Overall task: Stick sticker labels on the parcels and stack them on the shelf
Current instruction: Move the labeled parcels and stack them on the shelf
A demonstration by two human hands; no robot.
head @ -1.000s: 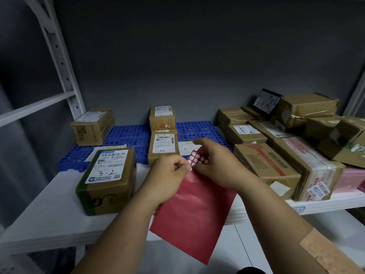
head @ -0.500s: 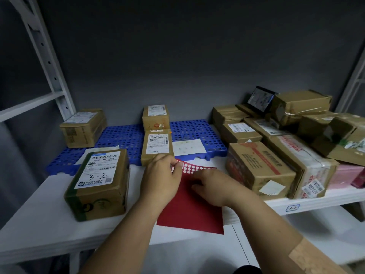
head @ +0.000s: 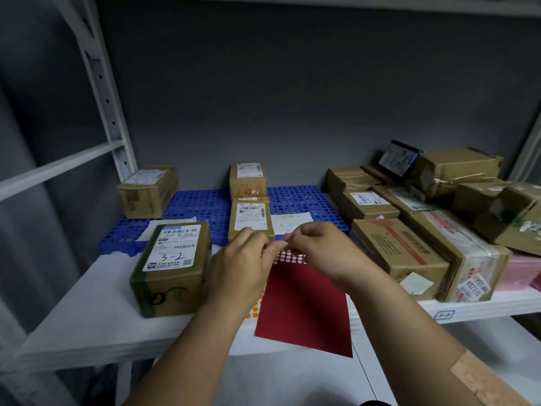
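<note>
Directly beneath the two hands, a red sticker sheet (head: 304, 306) lies flat on the white shelf (head: 87, 312), its far edge showing rows of white dots, and the left hand (head: 240, 268) and right hand (head: 319, 250) meet fingertip to fingertip just above that edge, apparently pinching something tiny between them; I cannot tell whether a sticker is there. The parcel marked 3-2 (head: 172, 268) sits just left of the left hand, another small parcel (head: 252, 218) just beyond the fingertips. To do this well, hold the sticker by its rim only and press it flat onto a bare patch of cardboard, clear of the barcodes.
</note>
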